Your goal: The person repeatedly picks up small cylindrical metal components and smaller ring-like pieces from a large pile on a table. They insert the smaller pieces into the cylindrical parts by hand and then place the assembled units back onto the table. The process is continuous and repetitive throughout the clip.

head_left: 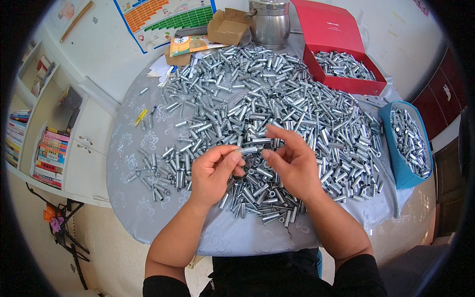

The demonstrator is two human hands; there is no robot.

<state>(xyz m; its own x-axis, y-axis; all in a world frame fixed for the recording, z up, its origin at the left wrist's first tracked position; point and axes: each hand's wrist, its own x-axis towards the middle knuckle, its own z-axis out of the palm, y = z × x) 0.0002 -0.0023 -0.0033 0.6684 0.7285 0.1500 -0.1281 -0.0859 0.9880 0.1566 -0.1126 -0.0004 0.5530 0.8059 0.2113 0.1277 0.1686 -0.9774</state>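
Between the thumb and forefinger of my left hand (213, 171) is a shiny metal expansion bolt (249, 150), lying almost level and pointing to the right. My right hand (295, 163) hovers just beyond its free end, thumb and forefinger apart, with nothing seen between them. Both hands are over the near middle of a large heap of loose silvery bolts and sleeves (302, 106) spread across the round table. My left hand's lower fingers are curled and partly hidden.
A grey patterned cloth covers the table (129, 198). At the back right stands an open red box (341, 85) of metal parts; a blue bin (394, 148) of them is on the right. A steel pot (269, 24), a cardboard box (227, 27) and a yellow-handled tool (141, 116) are also there.
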